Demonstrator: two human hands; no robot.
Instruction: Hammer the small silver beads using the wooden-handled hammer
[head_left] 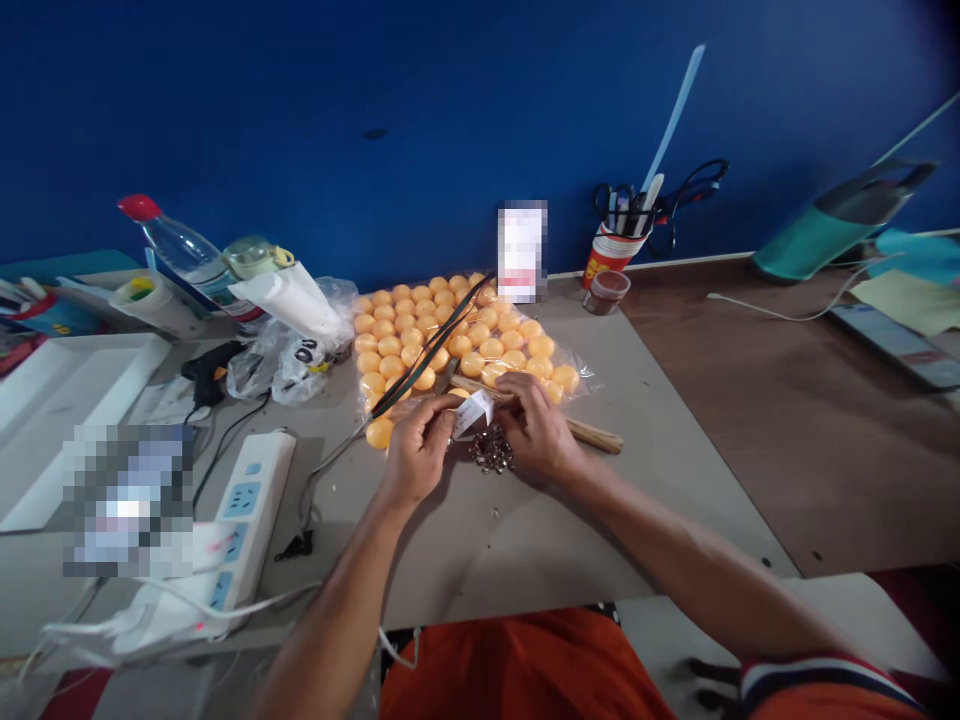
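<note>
Between my two hands is a small white printed label (474, 411); whether it belongs to a clear bag I cannot tell. My left hand (420, 445) pinches its left end between thumb and fingers. At its right end, the curled fingers of my right hand (541, 430) also close on it. Just below the label lies a heap of small shiny metallic pieces (492, 450), partly beside my right fingertips. Behind my hands, a clear bag of orange balls (450, 330) rests on the table, with a dark strap (431, 347) across it. Wooden sticks (595, 435) extend from behind my right hand.
To the left are a white power strip (255, 480), cables, a glue gun (212, 372), a white tray (142, 358) and a red-capped bottle (184, 250). A cup of tools (619, 245), a small jar (606, 293) and a green bottle (817, 240) stand along the back right.
</note>
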